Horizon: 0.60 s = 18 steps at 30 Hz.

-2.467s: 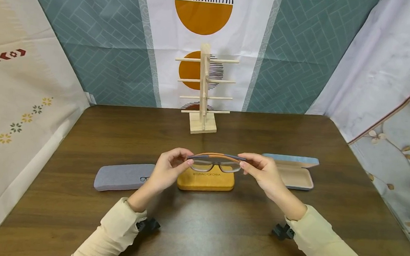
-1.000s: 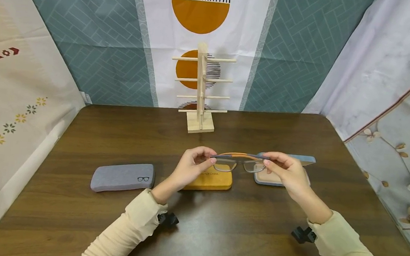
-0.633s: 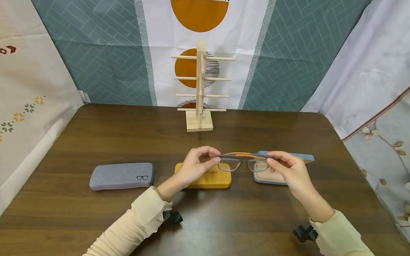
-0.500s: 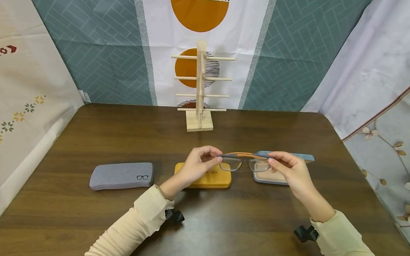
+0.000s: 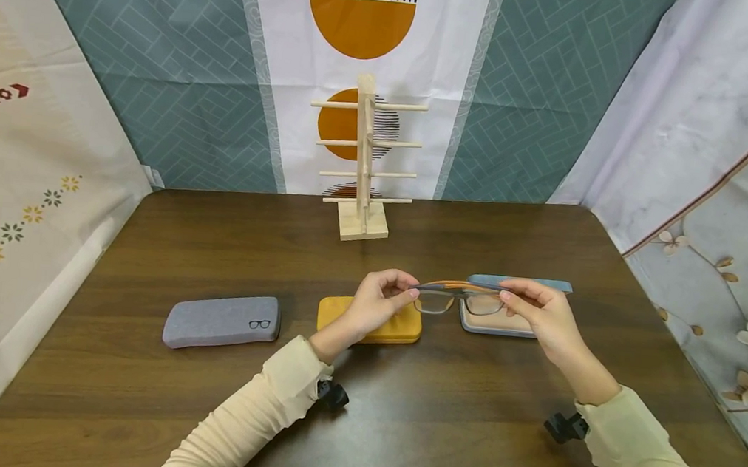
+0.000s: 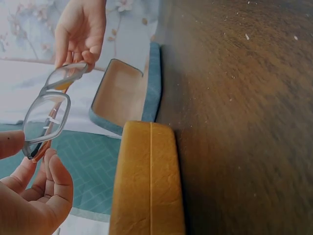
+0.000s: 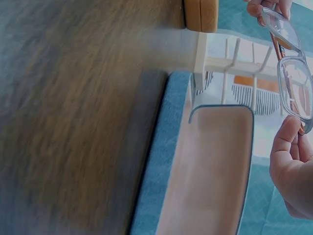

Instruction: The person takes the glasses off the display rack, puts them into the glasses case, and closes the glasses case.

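A pair of eyeglasses (image 5: 455, 285) with grey rims and orange-and-dark temples folded behind is held up level between two hands. My left hand (image 5: 377, 304) pinches one end between thumb and fingers. The opposite end is pinched by my right hand (image 5: 543, 316). Both lenses (image 6: 47, 115) show clearly in the left wrist view. Behind the glasses lies an open blue glasses case (image 5: 493, 325) with a pale pink lining (image 7: 210, 171), partly covered by my right hand in the head view. A shut yellow glasses case (image 5: 399, 332) lies under my left hand, apart from it.
A grey glasses case (image 5: 222, 320) with a glasses print lies shut at the left. The wooden peg stand (image 5: 363, 151) rises at the back of the brown table (image 5: 247, 237), its pegs bare. Patterned cloths (image 5: 194, 77) hang around the table.
Both hands have carried the eyeglasses to the right, from over the yellow case to in front of the open blue case. The cases stay in place; the head view has shifted slightly.
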### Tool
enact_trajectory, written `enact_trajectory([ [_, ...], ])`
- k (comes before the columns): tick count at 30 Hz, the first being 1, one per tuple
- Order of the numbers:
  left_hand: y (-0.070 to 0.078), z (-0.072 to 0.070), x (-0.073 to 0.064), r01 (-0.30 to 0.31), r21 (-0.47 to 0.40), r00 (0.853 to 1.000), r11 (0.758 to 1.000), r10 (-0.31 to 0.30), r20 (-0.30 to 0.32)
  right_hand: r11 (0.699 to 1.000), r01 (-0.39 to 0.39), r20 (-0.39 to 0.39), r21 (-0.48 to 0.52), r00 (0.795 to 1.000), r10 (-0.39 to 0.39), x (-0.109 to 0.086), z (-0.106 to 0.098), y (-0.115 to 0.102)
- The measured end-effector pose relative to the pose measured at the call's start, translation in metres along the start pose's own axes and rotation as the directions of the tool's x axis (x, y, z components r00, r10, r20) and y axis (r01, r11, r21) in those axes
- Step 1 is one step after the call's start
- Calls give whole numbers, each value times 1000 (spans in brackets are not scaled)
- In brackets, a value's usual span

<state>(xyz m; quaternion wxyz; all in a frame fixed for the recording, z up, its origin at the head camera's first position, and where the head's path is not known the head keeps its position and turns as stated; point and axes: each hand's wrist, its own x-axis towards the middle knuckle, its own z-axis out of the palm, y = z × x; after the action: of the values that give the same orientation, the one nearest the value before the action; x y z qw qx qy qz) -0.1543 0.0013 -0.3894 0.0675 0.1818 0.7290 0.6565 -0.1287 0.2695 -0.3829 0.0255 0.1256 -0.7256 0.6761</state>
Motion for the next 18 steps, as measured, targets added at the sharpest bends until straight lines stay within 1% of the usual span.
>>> enact_trajectory([
  [4, 14, 4, -4, 11, -4, 1000, 1000, -11, 3, 1000, -8, -1, -5, 1000, 8, -2, -6, 3],
  [5, 16, 5, -4, 11, -5, 1000, 1000, -11, 3, 1000, -11, -2, -3, 1000, 11, -2, -7, 4],
  [7, 16, 8, -3, 18, -11, 1000, 1000, -18, 10, 1000, -20, -6, 0, 1000, 20, -4, -11, 5],
  [14, -17, 18, 13, 8, 16, 1000, 1000, -8, -6, 998, -61, -24, -10, 998, 61, -9, -19, 8],
  [18, -19, 22, 16, 19, 24, 1000, 1000, -19, -2, 997, -76, -25, -7, 997, 76, -11, -23, 10],
])
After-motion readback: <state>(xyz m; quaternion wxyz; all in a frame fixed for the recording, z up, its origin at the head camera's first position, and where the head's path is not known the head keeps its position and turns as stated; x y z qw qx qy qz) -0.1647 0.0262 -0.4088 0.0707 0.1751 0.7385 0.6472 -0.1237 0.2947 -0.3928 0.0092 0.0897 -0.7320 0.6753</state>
